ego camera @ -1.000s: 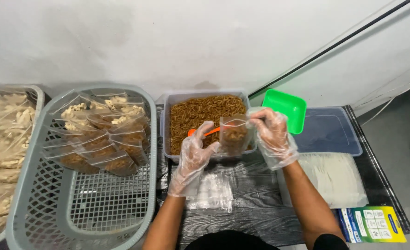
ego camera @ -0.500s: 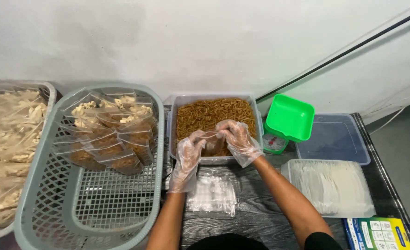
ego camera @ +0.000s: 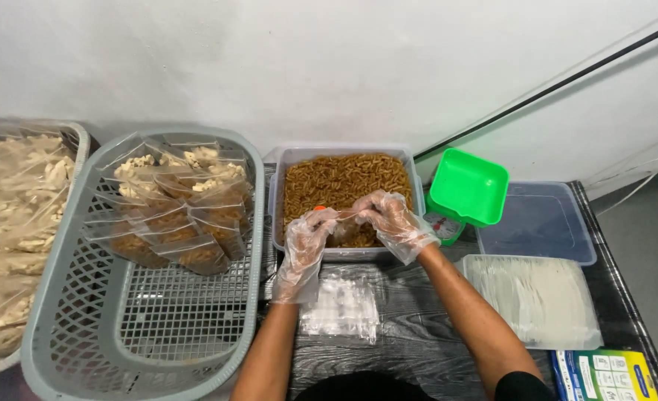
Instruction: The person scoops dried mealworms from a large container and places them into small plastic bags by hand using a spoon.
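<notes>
Meeting over tub [ego camera: 284,167], gloved hands [ego camera: 347,226]

Both arms enter from the bottom edge, bare forearms, converging toward frame centre. Left hand [ego camera: 305,249] in a loose clear disposable glove, wrist roughly straight, glove cuff bunched below the wrist; fingers [ego camera: 321,221] curled inward and pointing up-right. Right hand [ego camera: 390,219] also gloved, forearm angled up-left from the lower right, dark sleeve edge showing at the bottom; fingers [ego camera: 366,212] bent and pinched toward the left hand. Fingertips of both hands meet just left of centre, closed in a pinch. Can't tell what's between them.
</notes>
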